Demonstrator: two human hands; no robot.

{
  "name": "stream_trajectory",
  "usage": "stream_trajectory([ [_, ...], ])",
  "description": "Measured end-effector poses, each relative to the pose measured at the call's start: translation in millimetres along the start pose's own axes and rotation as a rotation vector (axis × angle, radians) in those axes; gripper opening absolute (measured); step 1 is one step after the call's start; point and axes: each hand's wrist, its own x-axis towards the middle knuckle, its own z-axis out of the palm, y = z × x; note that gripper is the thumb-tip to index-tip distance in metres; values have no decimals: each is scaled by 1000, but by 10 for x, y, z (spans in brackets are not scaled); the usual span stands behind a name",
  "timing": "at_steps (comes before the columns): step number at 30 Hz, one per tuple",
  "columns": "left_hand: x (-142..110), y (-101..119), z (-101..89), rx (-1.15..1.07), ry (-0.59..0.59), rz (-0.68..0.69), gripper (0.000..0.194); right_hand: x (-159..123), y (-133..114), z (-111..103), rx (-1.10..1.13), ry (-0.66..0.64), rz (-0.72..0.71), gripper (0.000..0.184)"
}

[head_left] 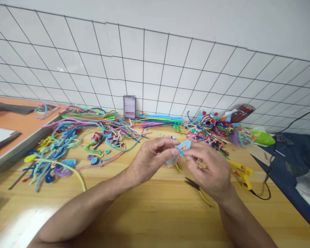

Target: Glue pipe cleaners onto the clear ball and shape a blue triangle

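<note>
Between my two hands is a light-blue pipe cleaner piece point(184, 147), bent into a small pointed loop with some orange inside. The thumb and fingers of my left hand point(155, 156) pinch its left side. My right hand point(209, 168) pinches it from the right, its other fingers curled. Behind and below the fingers sits a clear round thing point(170, 162), partly hidden. Yellow-handled pliers point(196, 186) lie on the table under my right hand, which covers part of them.
Loose pipe cleaners point(59, 148) spread over the left, with straight bundles point(160, 120) along the wall. A phone point(129, 107) leans there. Colourful pipe-cleaner figures point(208, 120) and a dark red bottle point(244, 112) stand at the back right. A yellow glue gun point(244, 175) with a cord lies right.
</note>
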Motion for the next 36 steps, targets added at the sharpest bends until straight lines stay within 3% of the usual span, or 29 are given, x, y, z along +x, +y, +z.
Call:
stream_trajectory([
  [3,-4,33,-13,-74,-83,-54,43,13,-14,-1,17,12,27,28],
  [7,17,61,-29,-70,-129,-63,33,35,-35,1,64,14,47,25],
  [36,34,11,-21,-126,-178,-75,28,36,-66,21,164,22,93,23],
])
